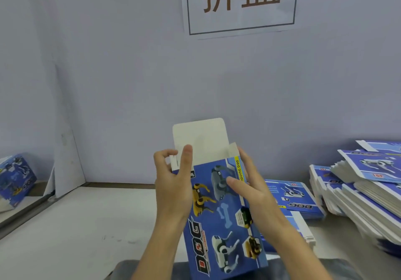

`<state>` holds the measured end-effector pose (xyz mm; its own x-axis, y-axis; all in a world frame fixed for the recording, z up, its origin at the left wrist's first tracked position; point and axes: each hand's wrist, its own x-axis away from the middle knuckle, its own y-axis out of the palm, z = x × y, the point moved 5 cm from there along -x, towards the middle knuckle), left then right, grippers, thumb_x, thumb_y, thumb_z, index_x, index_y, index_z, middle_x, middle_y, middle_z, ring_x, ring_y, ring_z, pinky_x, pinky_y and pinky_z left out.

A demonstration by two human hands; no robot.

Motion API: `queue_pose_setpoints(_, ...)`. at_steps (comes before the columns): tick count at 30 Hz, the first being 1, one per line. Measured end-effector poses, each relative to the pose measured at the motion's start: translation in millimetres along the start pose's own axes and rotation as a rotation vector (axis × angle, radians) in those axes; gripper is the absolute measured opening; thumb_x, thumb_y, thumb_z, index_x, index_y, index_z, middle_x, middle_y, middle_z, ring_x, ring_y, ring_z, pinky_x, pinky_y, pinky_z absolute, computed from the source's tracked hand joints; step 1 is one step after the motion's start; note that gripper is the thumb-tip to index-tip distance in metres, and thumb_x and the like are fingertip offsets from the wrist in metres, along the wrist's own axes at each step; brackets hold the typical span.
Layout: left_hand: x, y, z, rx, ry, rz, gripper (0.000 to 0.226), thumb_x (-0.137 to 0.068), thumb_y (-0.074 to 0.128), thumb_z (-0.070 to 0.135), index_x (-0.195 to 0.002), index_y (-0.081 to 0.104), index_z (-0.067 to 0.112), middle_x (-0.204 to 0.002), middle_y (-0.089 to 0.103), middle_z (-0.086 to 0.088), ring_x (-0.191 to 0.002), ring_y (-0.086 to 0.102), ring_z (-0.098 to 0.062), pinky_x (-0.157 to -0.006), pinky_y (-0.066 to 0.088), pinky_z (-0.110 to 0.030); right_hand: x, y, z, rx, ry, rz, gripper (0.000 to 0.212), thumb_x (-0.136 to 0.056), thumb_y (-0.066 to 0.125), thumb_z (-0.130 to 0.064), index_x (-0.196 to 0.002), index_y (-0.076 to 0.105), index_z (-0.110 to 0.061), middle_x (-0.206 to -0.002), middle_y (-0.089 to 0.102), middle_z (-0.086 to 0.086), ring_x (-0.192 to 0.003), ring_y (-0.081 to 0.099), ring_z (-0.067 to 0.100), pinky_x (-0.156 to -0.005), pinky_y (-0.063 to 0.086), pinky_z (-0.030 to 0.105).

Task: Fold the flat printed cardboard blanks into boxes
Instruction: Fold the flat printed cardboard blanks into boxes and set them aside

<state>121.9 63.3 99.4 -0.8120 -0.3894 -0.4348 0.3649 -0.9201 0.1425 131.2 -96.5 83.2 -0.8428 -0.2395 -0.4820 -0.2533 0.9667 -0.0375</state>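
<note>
Both hands hold a blue box [223,210] upright above the surface [76,225], white flap raised. Left hand [173,184] grips left edge, thumb on front; right hand [251,188] holds right side. Blanks [364,190] stacked right; sign [240,4] on wall.

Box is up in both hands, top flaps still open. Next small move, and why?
Probably fold the small side flap inward with the right hand, then tuck the big white lid flap. The box is already opened into shape, the left hand steadies its other edge, and both flaps stand upright.
</note>
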Motion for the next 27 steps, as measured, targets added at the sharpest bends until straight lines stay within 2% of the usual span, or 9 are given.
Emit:
queue_pose_setpoints(4, 1, 0, 0, -0.027, 0.031, 0.018, 0.059, -0.093, 0.038, 0.065, -0.079, 0.058, 0.011, -0.070, 0.066, -0.007, -0.066, 0.064, -0.018, -0.063, 0.051, -0.027, 1, -4, -5, 0.037, -0.017, 0.103, 0.036, -0.094, 0.042, -0.053, -0.115, 0.065, -0.036, -0.111, 0.073, -0.008, -0.105, 0.069, 0.010, -0.088, 0.056, 0.027)
queue_pose_setpoints(8, 3, 13, -1, -0.001, 0.034, -0.128, 0.036, -0.098, 0.044, 0.025, -0.066, 0.044, 0.007, -0.054, 0.049, 0.001, -0.049, 0.047, -0.009, -0.051, 0.040, -0.026, -3, -13, -6, 0.050, 0.013, 0.280, 0.040, -0.092, 0.044, -0.050, -0.076, 0.052, -0.015, -0.071, 0.061, 0.003, -0.068, 0.058, 0.022, -0.064, 0.050, 0.033)
queue_pose_setpoints(10, 1, 17, -8, 0.091, -0.056, -0.205, 0.011, -0.099, 0.042, 0.018, -0.098, 0.053, 0.019, -0.067, 0.061, 0.000, -0.060, 0.062, -0.010, -0.053, 0.049, -0.022, -4, -18, 0, 0.045, 0.036, 0.308, 0.023, -0.093, 0.050, -0.038, -0.083, 0.051, -0.017, -0.071, 0.058, 0.007, -0.069, 0.057, 0.024, -0.064, 0.049, 0.035)
queue_pose_setpoints(11, 2, 19, -10, 0.136, -0.114, -0.235, 0.021, -0.101, 0.041, 0.015, -0.114, 0.048, 0.030, -0.073, 0.065, -0.004, -0.064, 0.067, -0.013, -0.054, 0.053, -0.023, -4, -21, 4, 0.006, 0.079, 0.318, 0.012, -0.090, 0.052, -0.037, -0.094, 0.054, -0.026, -0.075, 0.061, 0.011, -0.073, 0.064, 0.026, -0.070, 0.053, 0.040)
queue_pose_setpoints(13, 3, 22, -11, 0.197, -0.142, -0.274, 0.034, -0.101, 0.043, 0.016, -0.126, 0.043, 0.040, -0.087, 0.071, -0.011, -0.073, 0.073, -0.020, -0.056, 0.056, -0.026, -6, -22, 6, -0.073, 0.150, 0.309, 0.039, -0.077, 0.049, -0.042, -0.115, 0.051, -0.043, -0.077, 0.066, 0.010, -0.082, 0.072, 0.027, -0.079, 0.058, 0.047)
queue_pose_setpoints(16, 5, 19, -4, 0.269, -0.048, -0.227, 0.019, -0.091, 0.050, 0.025, -0.108, 0.056, 0.020, -0.082, 0.067, -0.008, -0.066, 0.070, -0.019, -0.052, 0.053, -0.027, -9, -18, -1, -0.125, 0.107, 0.260, 0.032, -0.076, 0.046, -0.039, -0.104, 0.060, -0.037, -0.070, 0.060, 0.007, -0.070, 0.065, 0.027, -0.065, 0.055, 0.039)
queue_pose_setpoints(19, 6, 13, -5, 0.360, 0.033, -0.144, 0.032, -0.089, 0.046, 0.041, -0.081, 0.052, 0.010, -0.074, 0.062, -0.003, -0.064, 0.065, -0.023, -0.053, 0.053, -0.031, -4, -22, -3, -0.143, 0.065, 0.305, 0.022, -0.094, 0.047, -0.040, -0.086, 0.058, -0.023, -0.091, 0.061, 0.018, -0.087, 0.059, 0.032, -0.076, 0.050, 0.040)
queue_pose_setpoints(23, 6, 12, -4, 0.265, 0.091, -0.219, 0.049, -0.085, 0.058, 0.045, -0.094, 0.047, -0.002, -0.079, 0.068, 0.010, -0.074, 0.074, -0.017, -0.054, 0.056, -0.026, 3, -14, -2, -0.250, 0.063, 0.224, 0.035, -0.084, 0.051, -0.059, -0.087, 0.058, -0.024, -0.100, 0.064, 0.031, -0.097, 0.065, 0.050, -0.086, 0.053, 0.060)
queue_pose_setpoints(27, 7, 10, -12, 0.158, 0.112, -0.262, 0.036, -0.088, 0.067, 0.044, -0.105, 0.053, 0.015, -0.102, 0.069, 0.003, -0.095, 0.074, -0.030, -0.060, 0.061, -0.033, 1, -16, 3, -0.151, 0.055, 0.239, 0.029, -0.084, 0.069, -0.053, -0.097, 0.060, -0.029, -0.097, 0.068, 0.017, -0.089, 0.072, 0.034, -0.066, 0.060, 0.041)
